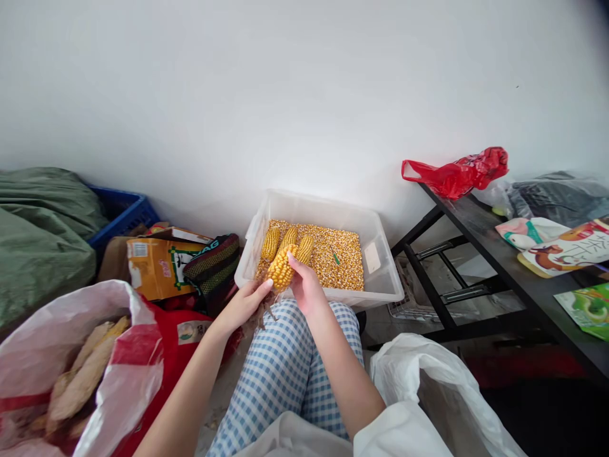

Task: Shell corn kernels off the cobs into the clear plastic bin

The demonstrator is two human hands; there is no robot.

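Observation:
Between my two hands is a yellow corn cob [281, 269], held tilted over the near edge of a clear plastic bin [323, 203]. My left hand [246, 306] grips its lower end, where brown husk shreds [266, 304] hang down. On the cob's right side, my right hand [305, 284] is closed with the thumb pressed on the kernels. Behind it in the bin lie more whole cobs, among them one at the left [271, 244] and one at the right [305, 249]. Loose corn kernels [340, 260] cover the bin's bottom, with a small green bit on them.
At the left stands a red and white sack [152, 374] with bare cobs [83, 374] inside. Beyond it are an orange box [155, 266] and a blue crate [126, 212]. A white bag [428, 362] and a black table [504, 247] with packets are on my right.

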